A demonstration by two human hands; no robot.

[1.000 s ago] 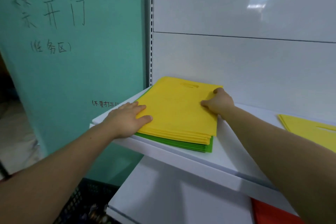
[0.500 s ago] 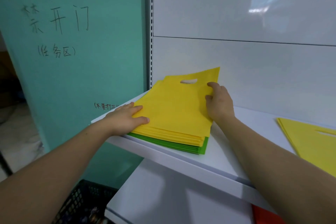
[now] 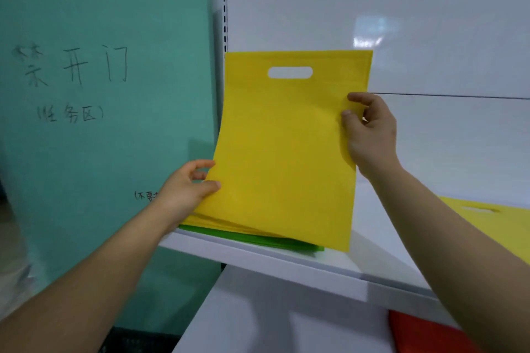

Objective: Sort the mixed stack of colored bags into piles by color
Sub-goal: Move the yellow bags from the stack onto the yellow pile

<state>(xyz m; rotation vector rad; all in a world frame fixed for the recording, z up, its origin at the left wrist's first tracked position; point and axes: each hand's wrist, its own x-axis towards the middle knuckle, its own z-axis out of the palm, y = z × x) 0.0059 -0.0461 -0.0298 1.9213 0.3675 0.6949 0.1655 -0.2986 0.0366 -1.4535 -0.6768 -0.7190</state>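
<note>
**Change since the earlier frame.** The top yellow bag (image 3: 286, 152), half a second ago raised only at its far edge, now stands nearly upright at frame centre, its handle cut-out uppermost and its lower edge just over the mixed stack (image 3: 218, 223). The left hand (image 3: 186, 189), formerly flat on the stack, now pinches the bag's lower left edge, thumb in front and fingers curled behind. The right hand (image 3: 370, 135) grips the right edge, higher than it did before.

**Count.**
- Hands: two.
- Lifted bag: one.
- Mixed stack: one, lower centre on the white shelf (image 3: 286, 264), with yellow layers over green bags (image 3: 258, 239).
- Yellow pile (image 3: 487, 218): one, right of frame on the same shelf, well apart from the stack.
- Orange-red bag (image 3: 424, 335): one visible piece, lower right, beneath the shelf.
- Teal panel (image 3: 100, 137): one, left half of frame, bearing handwritten characters.
- White back panel (image 3: 415, 23): upper right.

**Hidden or unclear.**
- The stack's layers are too thin to count, and the lifted bag covers most of it.
- The yellow pile is cut by the right forearm and the frame edge.
- The orange-red bag is cut off at the bottom edge.
- The small writing low on the panel is partly behind the left wrist.
</note>
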